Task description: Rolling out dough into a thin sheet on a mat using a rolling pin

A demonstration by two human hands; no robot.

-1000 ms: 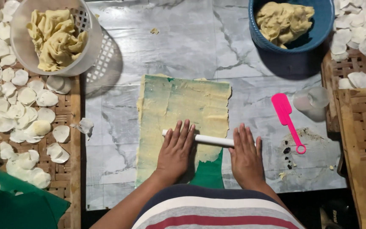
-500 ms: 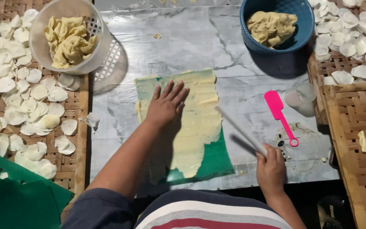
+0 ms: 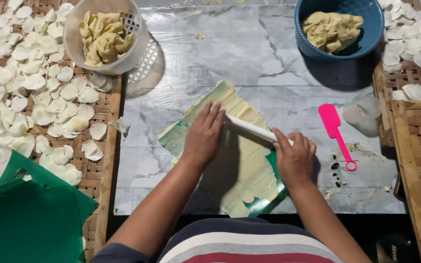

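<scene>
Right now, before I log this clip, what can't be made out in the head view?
- Middle of the white rolling pin: covered by the left hand and right hand.
- Dough sheet under both hands: hidden.
- Green sheets: cut off by the bottom-left edge.
- Dark specks beside the pink spatula: too small to identify.
- Clear cup: contents unclear.

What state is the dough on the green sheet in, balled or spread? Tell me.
Spread: the dough lies thin and flat across the green sheet, under the white rolling pin.
</scene>
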